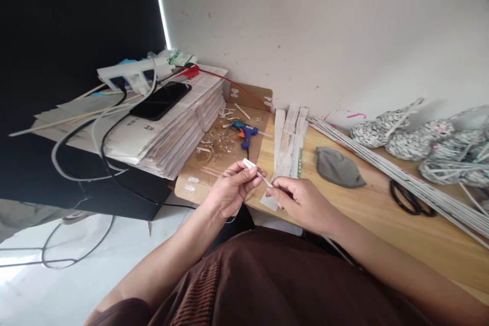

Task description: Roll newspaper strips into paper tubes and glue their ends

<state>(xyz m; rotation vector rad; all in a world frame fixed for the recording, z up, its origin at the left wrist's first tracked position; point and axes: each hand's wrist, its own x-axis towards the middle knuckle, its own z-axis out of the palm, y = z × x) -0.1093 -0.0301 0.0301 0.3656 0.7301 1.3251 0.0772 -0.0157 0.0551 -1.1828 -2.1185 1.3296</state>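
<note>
Left hand [233,188] pinching the far-left end of a thin white paper piece [249,164], right hand [301,201] pinching its near-right end. Looks rolled, but fingers cover much of it. It's over the near edge of the wooden table [367,214]. Blue glue gun [248,135] on cardboard [214,163] beyond; newspaper strips [288,147] right of that, grey cloth [340,167] farther right.

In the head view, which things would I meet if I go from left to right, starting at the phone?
Phone, blue glue gun, newspaper strips, grey cloth, black loop handles. Left out for overlap: the left hand and right hand with their thin white stick.
</note>
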